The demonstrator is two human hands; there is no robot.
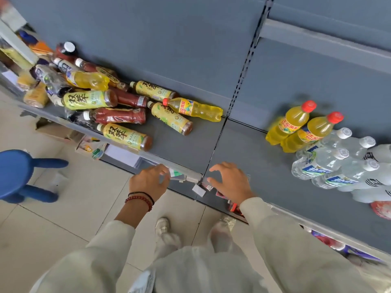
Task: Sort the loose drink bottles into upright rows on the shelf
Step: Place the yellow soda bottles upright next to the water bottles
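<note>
Yellow 双萃 labels [115,134] on loose bottles [171,117]; left hand [148,180], right hand [231,181]: fingers [218,166] apart, empty.

Loose bottles [110,102] lie left on the shelf [243,157]; upright bottles [321,144] right.

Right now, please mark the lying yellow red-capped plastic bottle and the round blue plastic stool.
Lying yellow red-capped plastic bottle [197,109]: head view, middle of its body.
Round blue plastic stool [14,172]: head view, seat top.
</note>
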